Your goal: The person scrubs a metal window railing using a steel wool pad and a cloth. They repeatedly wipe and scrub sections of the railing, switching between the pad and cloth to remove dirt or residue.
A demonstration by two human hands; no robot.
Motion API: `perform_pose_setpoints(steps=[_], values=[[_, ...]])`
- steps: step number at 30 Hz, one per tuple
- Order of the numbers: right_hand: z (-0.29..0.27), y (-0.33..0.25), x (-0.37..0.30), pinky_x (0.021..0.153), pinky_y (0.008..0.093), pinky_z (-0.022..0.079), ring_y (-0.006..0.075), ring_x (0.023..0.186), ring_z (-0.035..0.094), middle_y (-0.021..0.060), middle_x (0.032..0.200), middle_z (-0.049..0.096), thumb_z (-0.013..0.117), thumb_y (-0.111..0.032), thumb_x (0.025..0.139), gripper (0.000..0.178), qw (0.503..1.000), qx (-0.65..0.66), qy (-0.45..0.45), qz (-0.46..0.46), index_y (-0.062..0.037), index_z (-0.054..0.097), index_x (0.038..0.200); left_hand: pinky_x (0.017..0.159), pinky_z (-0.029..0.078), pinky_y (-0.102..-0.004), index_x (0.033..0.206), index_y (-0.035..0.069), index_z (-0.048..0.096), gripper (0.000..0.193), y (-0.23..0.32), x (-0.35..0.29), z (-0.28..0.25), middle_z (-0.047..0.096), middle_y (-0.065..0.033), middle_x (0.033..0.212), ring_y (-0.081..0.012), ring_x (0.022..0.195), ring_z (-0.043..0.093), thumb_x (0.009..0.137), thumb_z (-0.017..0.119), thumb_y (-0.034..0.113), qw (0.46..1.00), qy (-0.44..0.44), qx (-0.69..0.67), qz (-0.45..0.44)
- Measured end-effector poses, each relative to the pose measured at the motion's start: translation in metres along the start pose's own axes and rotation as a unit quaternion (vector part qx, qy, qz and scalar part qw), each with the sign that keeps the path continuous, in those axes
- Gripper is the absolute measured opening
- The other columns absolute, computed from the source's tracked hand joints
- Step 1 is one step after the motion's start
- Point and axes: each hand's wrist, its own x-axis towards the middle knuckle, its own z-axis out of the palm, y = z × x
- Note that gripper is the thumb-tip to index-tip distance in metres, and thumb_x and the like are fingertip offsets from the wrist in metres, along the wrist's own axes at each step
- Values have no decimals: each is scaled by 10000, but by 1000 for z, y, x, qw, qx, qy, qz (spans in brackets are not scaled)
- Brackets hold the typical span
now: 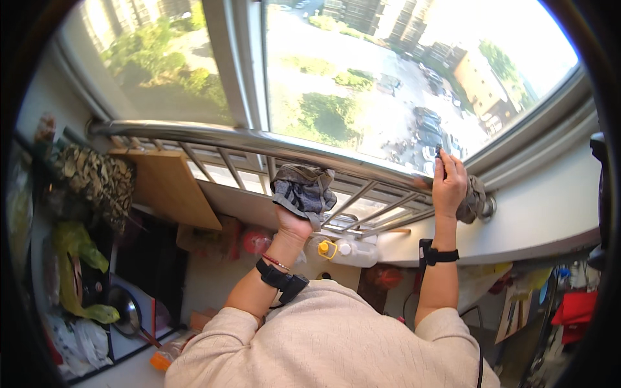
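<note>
A crumpled grey cloth (pixel 304 191) is in my left hand (pixel 294 224), bunched above the palm against the shiny metal railing (pixel 194 134). Most of the left fingers are hidden behind the cloth. My right hand (pixel 449 187) is raised over the railing in front of the window (pixel 394 84), with thumb and fingers pinched together. A small dark spot shows at its fingertips; I cannot make out whether it is a held thing. Beside the right wrist, a brownish cloth (pixel 474 199) hangs round the right end of the railing.
Below the railing stand a wooden board (pixel 169 187), a clear jug with a yellow cap (pixel 325 248) and a clear plastic bottle (pixel 357 253). Bags and a dark patterned cloth (pixel 97 178) crowd the left side. A white sill (pixel 537 220) curves along the right.
</note>
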Motion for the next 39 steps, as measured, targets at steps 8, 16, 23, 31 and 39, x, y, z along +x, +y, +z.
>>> perform_pose_setpoints(steps=[8,16,23,31,39], values=[[83,-186,-25,831,402,532,237,1026,644,-19,1054,724,765,-152,817,201,947,123,-93,-283,-191,785,1014,1100,444,-504,1383,102,573,513,26,22,-7,611,-137,1390,-336,1287,559,1034,401,438,988,16,-82,129],[96,-271,4,813,400,534,246,998,639,-27,1040,736,677,-101,816,257,927,189,-167,-278,-194,797,1024,1122,428,-447,1421,147,541,487,29,13,11,584,-78,1437,-265,1324,547,1053,398,433,989,-19,-72,130],[93,-240,7,798,381,553,249,947,650,-17,995,745,705,-102,846,175,927,183,-204,-254,-170,805,974,1169,387,-464,1462,126,509,537,36,16,3,548,-113,1475,-298,1346,519,1053,338,429,989,-47,-87,114],[84,-228,11,806,379,544,253,944,644,-21,963,735,679,-130,847,162,930,155,-234,-240,-167,799,950,1149,398,-465,1423,92,540,542,46,25,0,573,-130,1441,-303,1331,531,1043,365,438,995,3,-74,74],[100,-247,10,814,402,538,286,980,643,15,951,723,685,-100,833,150,922,145,-204,-297,-134,784,939,1164,390,-465,1432,96,539,543,51,22,-3,558,-133,1462,-309,1341,524,1035,345,412,991,-17,-109,72]])
